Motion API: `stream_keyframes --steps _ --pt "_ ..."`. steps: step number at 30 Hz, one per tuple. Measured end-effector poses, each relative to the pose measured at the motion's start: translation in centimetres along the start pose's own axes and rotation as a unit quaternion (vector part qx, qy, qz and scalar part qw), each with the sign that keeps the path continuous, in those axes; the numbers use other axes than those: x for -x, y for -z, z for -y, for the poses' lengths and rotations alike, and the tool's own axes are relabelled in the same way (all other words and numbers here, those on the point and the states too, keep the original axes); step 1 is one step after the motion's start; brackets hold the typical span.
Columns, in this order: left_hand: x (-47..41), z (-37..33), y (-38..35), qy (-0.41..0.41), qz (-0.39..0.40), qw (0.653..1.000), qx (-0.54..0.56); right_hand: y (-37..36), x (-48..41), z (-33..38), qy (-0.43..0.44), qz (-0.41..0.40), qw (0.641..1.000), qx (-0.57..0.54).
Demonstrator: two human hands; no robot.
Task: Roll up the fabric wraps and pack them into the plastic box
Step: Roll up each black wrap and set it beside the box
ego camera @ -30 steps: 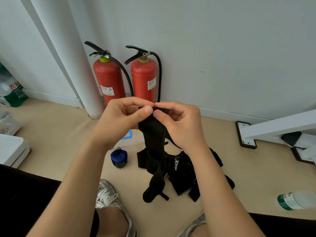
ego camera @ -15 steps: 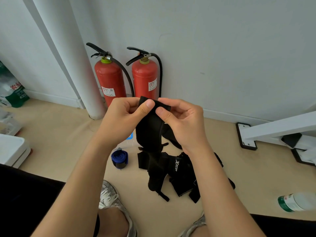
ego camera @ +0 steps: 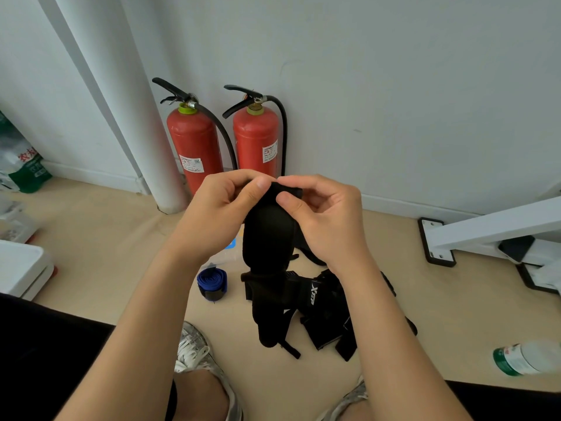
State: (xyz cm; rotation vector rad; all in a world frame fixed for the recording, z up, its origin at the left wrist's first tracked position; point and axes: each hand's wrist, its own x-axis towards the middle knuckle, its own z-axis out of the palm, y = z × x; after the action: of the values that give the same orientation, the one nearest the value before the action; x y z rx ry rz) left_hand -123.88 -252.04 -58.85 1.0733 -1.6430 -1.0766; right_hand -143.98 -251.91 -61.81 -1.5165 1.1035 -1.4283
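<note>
A black fabric wrap hangs in front of me, its top end folded over. My left hand and my right hand both pinch that top end between thumb and fingers. The wrap's tail reaches down to the floor. Below it lies a pile of black wraps with white lettering. A rolled blue wrap lies on the floor to the left. A clear plastic box with a blue mark shows only partly behind my left wrist.
Two red fire extinguishers stand against the wall beside a white pipe. A white metal frame foot is at the right, a plastic bottle at the lower right, a white box at the left. My shoes are below.
Both hands have lifted the black wrap and turned its top end over, so the tail has risen off the floor pile. The view has shifted slightly.
</note>
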Motion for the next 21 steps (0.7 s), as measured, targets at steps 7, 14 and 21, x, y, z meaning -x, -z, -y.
stream_keyframes --steps 7,14,21 --pt "0.08 0.26 -0.15 -0.018 -0.002 1.000 0.007 -0.19 -0.09 -0.06 -0.006 -0.017 0.999 0.043" --pt "0.10 0.12 -0.40 0.000 0.005 1.000 0.008 0.14 -0.04 0.05 -0.021 0.003 0.999 -0.043" --pt "0.06 0.25 -0.68 0.052 0.024 0.996 0.066 0.23 -0.08 0.06 0.005 0.006 1.000 0.029"
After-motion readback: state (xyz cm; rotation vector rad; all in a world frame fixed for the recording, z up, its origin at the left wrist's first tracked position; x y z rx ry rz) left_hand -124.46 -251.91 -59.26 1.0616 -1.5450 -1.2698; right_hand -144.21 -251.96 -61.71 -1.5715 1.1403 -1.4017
